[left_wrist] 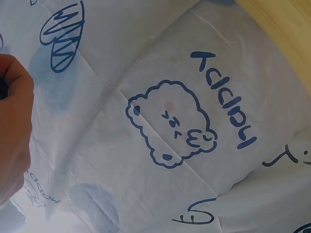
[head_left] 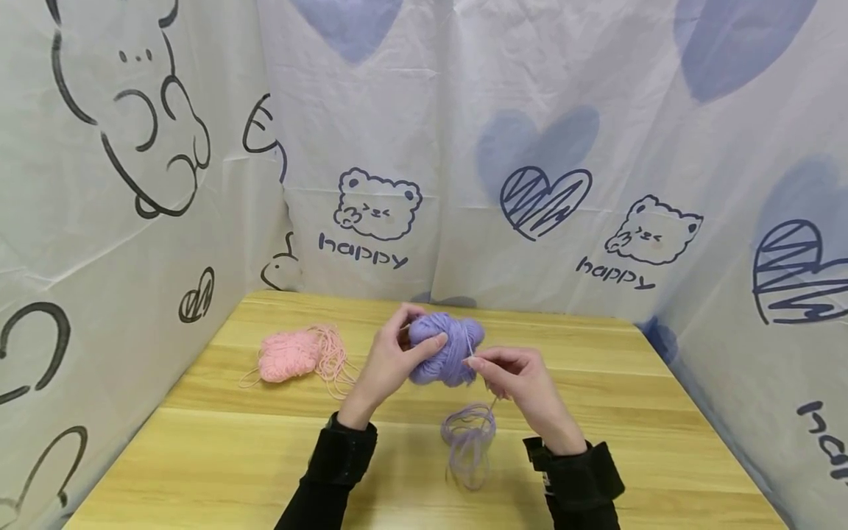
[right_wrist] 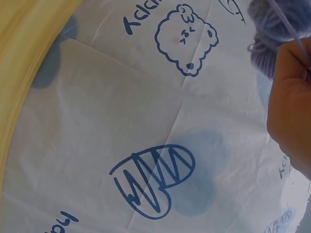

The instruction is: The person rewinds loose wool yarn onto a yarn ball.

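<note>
A purple ball of yarn [head_left: 449, 361] is held up over the table by my left hand [head_left: 391, 357], thumb across its front and fingers behind it. At its right side my right hand [head_left: 523, 379] pinches a strand of the same yarn between thumb and fingertips. From that hand the strand runs down to a loose heap of purple yarn [head_left: 469, 438] on the table. In the right wrist view the yarn ball [right_wrist: 279, 24] shows at the upper right, past the right hand [right_wrist: 291, 107]. The left wrist view catches only part of the left hand [left_wrist: 14, 131].
A pink skein of yarn [head_left: 289, 355] lies on the left of the wooden table [head_left: 218, 449], its loose strands [head_left: 333, 361] trailing right toward the left forearm. White cloth printed with hearts and bears [head_left: 457, 243] hangs around the table's back and sides.
</note>
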`<state>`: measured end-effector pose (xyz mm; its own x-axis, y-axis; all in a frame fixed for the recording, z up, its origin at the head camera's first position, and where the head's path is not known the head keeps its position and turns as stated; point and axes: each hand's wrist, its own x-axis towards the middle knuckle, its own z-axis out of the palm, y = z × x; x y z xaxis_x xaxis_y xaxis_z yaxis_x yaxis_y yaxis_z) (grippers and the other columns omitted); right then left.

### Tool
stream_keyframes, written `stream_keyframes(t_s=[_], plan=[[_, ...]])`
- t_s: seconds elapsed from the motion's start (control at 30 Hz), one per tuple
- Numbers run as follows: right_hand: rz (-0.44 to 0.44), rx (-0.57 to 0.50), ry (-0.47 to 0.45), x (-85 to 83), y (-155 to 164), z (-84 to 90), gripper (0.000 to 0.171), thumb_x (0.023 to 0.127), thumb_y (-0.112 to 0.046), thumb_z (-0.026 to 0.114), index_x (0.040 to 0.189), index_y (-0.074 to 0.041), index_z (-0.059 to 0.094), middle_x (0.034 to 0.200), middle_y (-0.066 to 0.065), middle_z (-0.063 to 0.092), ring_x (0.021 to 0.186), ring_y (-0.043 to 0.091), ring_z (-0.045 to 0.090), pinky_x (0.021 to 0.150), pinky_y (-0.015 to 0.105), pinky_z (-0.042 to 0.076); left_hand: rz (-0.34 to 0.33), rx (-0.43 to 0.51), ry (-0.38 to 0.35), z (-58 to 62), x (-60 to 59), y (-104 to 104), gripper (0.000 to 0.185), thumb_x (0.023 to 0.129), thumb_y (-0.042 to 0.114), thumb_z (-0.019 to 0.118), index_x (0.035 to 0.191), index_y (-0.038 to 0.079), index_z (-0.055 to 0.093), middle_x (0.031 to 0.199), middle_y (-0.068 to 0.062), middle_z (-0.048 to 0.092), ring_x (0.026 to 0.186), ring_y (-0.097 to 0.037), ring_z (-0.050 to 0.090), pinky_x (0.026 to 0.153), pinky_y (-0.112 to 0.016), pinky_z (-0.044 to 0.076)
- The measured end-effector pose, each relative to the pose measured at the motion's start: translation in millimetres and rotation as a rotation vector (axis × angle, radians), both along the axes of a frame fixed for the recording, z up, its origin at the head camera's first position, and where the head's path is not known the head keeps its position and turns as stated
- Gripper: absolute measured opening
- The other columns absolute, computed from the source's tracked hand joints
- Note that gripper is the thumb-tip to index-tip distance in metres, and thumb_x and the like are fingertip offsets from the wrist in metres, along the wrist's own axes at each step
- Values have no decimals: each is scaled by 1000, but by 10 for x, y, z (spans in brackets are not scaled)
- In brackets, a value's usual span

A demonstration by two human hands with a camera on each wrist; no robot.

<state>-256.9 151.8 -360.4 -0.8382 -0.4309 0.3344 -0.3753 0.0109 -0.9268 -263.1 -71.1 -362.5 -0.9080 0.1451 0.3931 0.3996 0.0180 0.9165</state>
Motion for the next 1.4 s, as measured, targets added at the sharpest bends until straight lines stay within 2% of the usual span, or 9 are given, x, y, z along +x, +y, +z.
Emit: stream_keyframes(t_s=[0.07,0.23,0.47,0.6,0.83,1.0,1.13,1.23,1.4], plan=[[13,28,1,1,-10,4,20,93,-12,62,100,6,68,67,-6,52,55,10,41,47,32,33,27,31,-4,5,-14,4,34,87,18,69,115,12,50,115,-13,57,96,-23,66,79,-36,59],[56,77,-9,-7,-25,-7,23,93,-14,62,102,6,69,67,-5,56,55,6,43,45,28,36,78,90,-14,15,-39,0,37,88,20,70,116,10,48,117,-13,56,98,-23,66,81,-35,58],[96,111,-34,-36,-39,-51,24,94,-16,61,102,4,71,66,-5,56,56,5,44,47,22,39,96,175,-34,47,-21,-17,37,89,19,67,116,7,46,118,-13,56,103,-22,63,88,-33,56],[106,122,-59,-68,-49,-80,26,94,-17,61,103,5,70,65,-5,56,56,4,44,48,20,38,81,219,-38,60,-18,-34,35,90,16,66,117,6,46,116,-14,55,104,-22,62,91,-35,55],[160,80,-87,-112,-56,-135,27,94,-12,60,106,11,67,65,-6,56,56,3,43,46,23,35,5,234,-64,60,-1,-63,33,91,15,63,119,7,48,112,-12,58,99,-20,63,90,-35,55],[197,74,-57,-125,-31,-153,23,92,-6,59,102,15,65,64,-6,56,55,4,42,46,28,33,-116,239,-73,59,19,-85,32,92,12,60,122,6,50,111,-8,61,95,-17,65,86,-33,56],[223,110,-62,-126,23,-158,12,91,-1,55,85,4,64,63,-7,51,56,4,42,49,25,37,-220,227,-71,65,33,-96,32,93,12,60,124,6,52,111,-7,60,91,-16,65,80,-31,57],[224,121,-91,-126,59,-158,15,89,2,54,79,-7,60,63,-9,49,57,2,43,51,21,40,-276,194,-65,63,45,-101,34,92,13,61,124,6,54,109,-7,59,89,-16,64,77,-32,58],[195,111,-104,-138,100,-165,21,83,7,48,70,-10,51,60,-12,45,56,2,43,51,22,39,-315,117,-43,51,59,-98,34,89,13,64,122,6,57,108,-6,61,88,-16,63,77,-31,57]])
